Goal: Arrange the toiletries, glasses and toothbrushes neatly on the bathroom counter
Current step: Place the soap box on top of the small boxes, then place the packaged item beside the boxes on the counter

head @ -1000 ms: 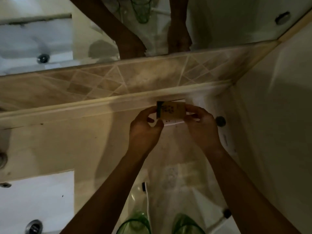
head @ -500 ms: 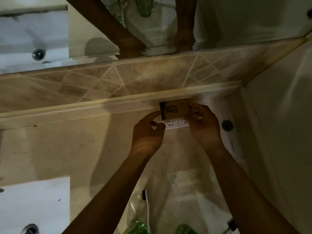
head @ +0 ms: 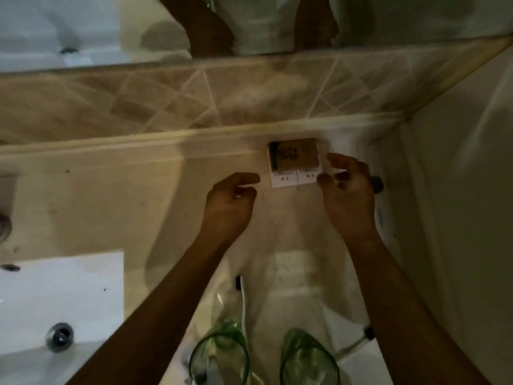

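Note:
A small brown box (head: 294,156) lies on top of white packets (head: 294,180) against the back ledge of the beige counter (head: 125,207). My left hand (head: 230,202) hovers just left of the stack with fingers loosely curled, holding nothing. My right hand (head: 345,187) is at the stack's right edge, thumb and fingers spread beside it. Near the front edge stand two green glasses (head: 219,354) (head: 308,359). A white toothbrush (head: 241,295) with a dark head stands in the left glass. Another toothbrush (head: 361,339) pokes out beside the right glass.
A white sink (head: 61,309) with a chrome drain (head: 59,336) sits at the lower left. A mirror (head: 97,26) and tiled strip run along the back. A white wall (head: 466,218) closes the right side. A small dark knob (head: 377,184) shows behind my right hand.
The brown box was held between both hands and now rests on the white packets by the ledge. Both hands have let go and drawn slightly back and apart.

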The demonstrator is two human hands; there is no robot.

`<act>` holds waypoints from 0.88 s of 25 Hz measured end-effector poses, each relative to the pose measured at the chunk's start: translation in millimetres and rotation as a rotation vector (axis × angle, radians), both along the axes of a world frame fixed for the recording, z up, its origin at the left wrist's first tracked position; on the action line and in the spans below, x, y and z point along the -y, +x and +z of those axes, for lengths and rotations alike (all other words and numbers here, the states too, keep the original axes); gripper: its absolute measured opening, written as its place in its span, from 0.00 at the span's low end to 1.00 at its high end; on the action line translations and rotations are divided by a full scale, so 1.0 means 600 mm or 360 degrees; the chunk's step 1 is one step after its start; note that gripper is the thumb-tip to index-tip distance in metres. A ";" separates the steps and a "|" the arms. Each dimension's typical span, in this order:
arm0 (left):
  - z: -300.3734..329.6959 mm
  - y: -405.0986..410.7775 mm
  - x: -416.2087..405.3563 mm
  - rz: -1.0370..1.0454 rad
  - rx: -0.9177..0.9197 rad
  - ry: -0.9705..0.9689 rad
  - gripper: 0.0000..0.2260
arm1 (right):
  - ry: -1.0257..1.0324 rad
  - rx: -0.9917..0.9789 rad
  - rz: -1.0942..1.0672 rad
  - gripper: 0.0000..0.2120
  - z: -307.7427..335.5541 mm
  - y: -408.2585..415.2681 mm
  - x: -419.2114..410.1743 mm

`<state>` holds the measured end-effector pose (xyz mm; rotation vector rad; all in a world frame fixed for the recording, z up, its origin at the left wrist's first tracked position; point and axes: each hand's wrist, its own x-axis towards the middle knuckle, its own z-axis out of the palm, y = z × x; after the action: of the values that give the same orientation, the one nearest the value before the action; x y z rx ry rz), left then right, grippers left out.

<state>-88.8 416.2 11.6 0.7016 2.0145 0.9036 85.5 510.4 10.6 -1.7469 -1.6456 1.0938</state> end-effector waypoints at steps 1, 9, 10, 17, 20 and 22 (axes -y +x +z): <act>0.005 -0.011 0.021 -0.0003 0.0025 0.0010 0.12 | -0.0050 -0.0005 0.0011 0.14 0.011 0.004 0.011; 0.042 -0.052 0.313 0.0196 0.0133 -0.0054 0.09 | -0.0213 -0.0027 0.0661 0.07 0.119 -0.003 0.232; 0.042 -0.049 0.352 0.0241 0.0128 -0.0070 0.08 | -0.0211 -0.0040 0.0725 0.07 0.133 -0.008 0.264; 0.003 0.041 0.567 0.0465 0.0142 -0.0224 0.09 | -0.0285 0.0110 0.1432 0.06 0.179 -0.020 0.489; -0.001 0.082 0.604 0.0802 0.0503 -0.0131 0.09 | -0.0077 0.0498 0.1672 0.10 0.134 0.011 0.564; 0.000 0.100 0.616 0.0968 0.0791 -0.0070 0.10 | -0.0105 0.0736 0.1619 0.17 0.097 0.036 0.589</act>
<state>-28.9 46.6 11.3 -0.1842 1.7910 1.2267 106.8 156.9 68.6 -1.1980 -2.9742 1.1670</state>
